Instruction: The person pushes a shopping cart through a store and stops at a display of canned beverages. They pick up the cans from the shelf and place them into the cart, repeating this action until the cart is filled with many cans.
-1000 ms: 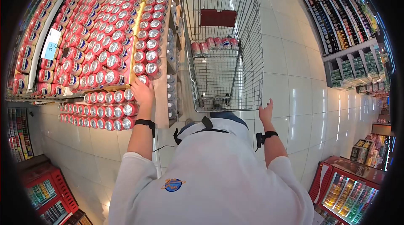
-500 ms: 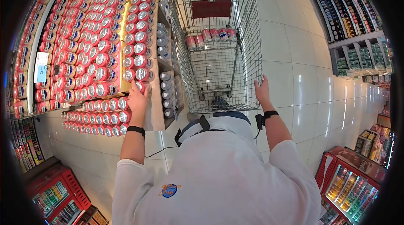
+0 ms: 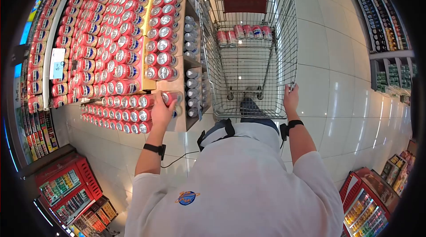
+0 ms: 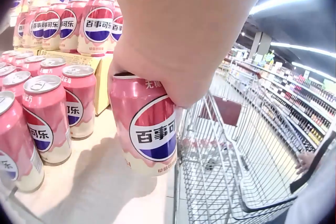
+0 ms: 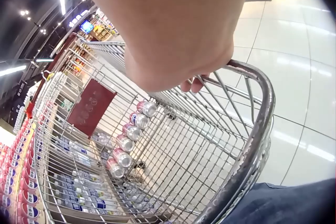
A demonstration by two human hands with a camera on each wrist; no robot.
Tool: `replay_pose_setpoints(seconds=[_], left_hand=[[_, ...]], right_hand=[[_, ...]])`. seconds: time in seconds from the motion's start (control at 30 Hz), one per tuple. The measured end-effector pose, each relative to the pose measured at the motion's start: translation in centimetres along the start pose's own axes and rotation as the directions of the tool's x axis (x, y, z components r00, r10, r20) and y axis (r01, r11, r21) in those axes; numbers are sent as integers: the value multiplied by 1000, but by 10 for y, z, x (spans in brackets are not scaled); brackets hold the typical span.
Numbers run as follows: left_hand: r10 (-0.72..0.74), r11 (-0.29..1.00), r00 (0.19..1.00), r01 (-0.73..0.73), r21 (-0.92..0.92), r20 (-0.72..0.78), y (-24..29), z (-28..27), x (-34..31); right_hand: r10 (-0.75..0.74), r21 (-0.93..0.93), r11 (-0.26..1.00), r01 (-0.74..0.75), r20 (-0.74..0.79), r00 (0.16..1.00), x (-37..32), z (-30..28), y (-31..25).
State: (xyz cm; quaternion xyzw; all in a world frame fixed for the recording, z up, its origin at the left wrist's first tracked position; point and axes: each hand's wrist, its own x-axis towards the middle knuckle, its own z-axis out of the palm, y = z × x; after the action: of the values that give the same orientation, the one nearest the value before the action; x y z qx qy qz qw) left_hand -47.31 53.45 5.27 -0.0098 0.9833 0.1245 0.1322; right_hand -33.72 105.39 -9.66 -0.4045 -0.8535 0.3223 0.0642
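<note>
In the head view my left hand (image 3: 163, 112) grips a pink can (image 3: 169, 97) at the corner of the can display. The left wrist view shows that can (image 4: 147, 129) upright under my hand (image 4: 168, 40), close above the pale shelf board, its contact with the board unclear. My right hand (image 3: 291, 97) holds the near right corner of the metal shopping cart (image 3: 248, 73); in the right wrist view its fingers (image 5: 195, 84) curl round the rim wires. Several pink cans (image 3: 246, 34) stand in a bent row inside the cart.
Stacked pink cans (image 3: 102, 50) fill the display on the left, with a price tag (image 3: 57, 63) at its front. Bottles (image 3: 192, 87) stand on side shelves between display and cart. Tiled floor (image 3: 328, 99) lies to the right, before more shelves. Red coolers (image 3: 66, 179) stand behind.
My left hand has taken hold of a can and drawn it from its row toward the display's corner. My right hand has closed on the cart's corner.
</note>
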Motion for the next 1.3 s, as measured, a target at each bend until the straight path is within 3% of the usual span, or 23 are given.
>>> replay_pose_setpoints(seconds=[0.07,0.13,0.2,0.27,0.3,0.37,0.4,0.47,0.53,0.6,0.67,0.7,0.73,0.77,0.8,0.83,0.9,0.97,1.13,1.2,1.23,1.27,1.3], left_hand=[[24,997,999,-22,-69,25,9,-11,-15],[205,963,977,-189,-191,66,31,-28,-29],[204,967,967,-176,-184,150,71,-54,-35],[345,930,895,-286,-230,283,114,-73,-34],[346,930,893,-286,-230,289,133,-72,-31],[588,802,776,-521,-292,228,174,-65,-19],[597,796,766,-528,-295,238,198,-61,-11],[592,806,695,-505,-309,408,248,-47,9],[623,782,648,-515,-351,438,292,-17,38],[652,758,600,-522,-391,463,332,23,74],[652,757,636,-581,-299,413,358,79,116],[664,745,617,-592,-307,422,370,102,134],[622,774,623,-579,-254,474,382,122,155],[579,797,629,-570,-199,519,392,144,176],[596,782,610,-589,-204,522,393,175,196],[585,784,611,-594,-181,533,392,210,220],[583,778,597,-606,-166,552,403,261,255],[547,797,563,-577,-179,620,408,302,274],[436,875,460,-418,-245,774,433,343,290],[495,860,405,-353,-368,769,413,396,313],[574,814,348,-338,-472,742,384,459,336],[571,817,346,-333,-471,745,388,462,338],[607,776,335,-444,-447,721,399,453,338]], right_hand=[[-12,16,1000,12,8,1000,3,0,1],[-16,30,999,16,11,1000,2,0,-1],[15,11,1000,-15,38,999,4,-3,-2],[35,-7,999,-34,47,998,5,-3,-3],[50,-25,998,-49,58,997,5,-3,-3],[30,7,1000,-30,29,999,4,0,-1],[4,38,999,-4,-1,1000,3,1,0],[50,19,999,-50,4,999,2,0,-5],[110,-6,994,-110,-2,994,-4,-3,-5],[73,45,996,-73,-8,997,-5,-2,-5],[95,111,989,-101,56,994,-5,-1,1],[157,132,977,-165,64,985,-8,-11,-15],[103,132,986,-106,29,994,-10,-8,-9],[151,156,974,-165,96,984,-11,-15,-15],[88,193,976,-97,55,995,-13,-13,-13],[162,160,970,-183,136,977,-14,-17,-16],[100,240,965,-108,47,994,-21,1,1],[133,217,965,-149,85,987,-27,0,3],[278,177,931,-320,227,933,-32,-11,-8],[227,208,939,-274,224,948,-33,-12,-8],[221,208,940,-270,232,947,-33,-11,-7],[224,204,940,-274,236,945,-33,-11,-6],[212,225,938,-262,224,951,-34,-11,-7]])
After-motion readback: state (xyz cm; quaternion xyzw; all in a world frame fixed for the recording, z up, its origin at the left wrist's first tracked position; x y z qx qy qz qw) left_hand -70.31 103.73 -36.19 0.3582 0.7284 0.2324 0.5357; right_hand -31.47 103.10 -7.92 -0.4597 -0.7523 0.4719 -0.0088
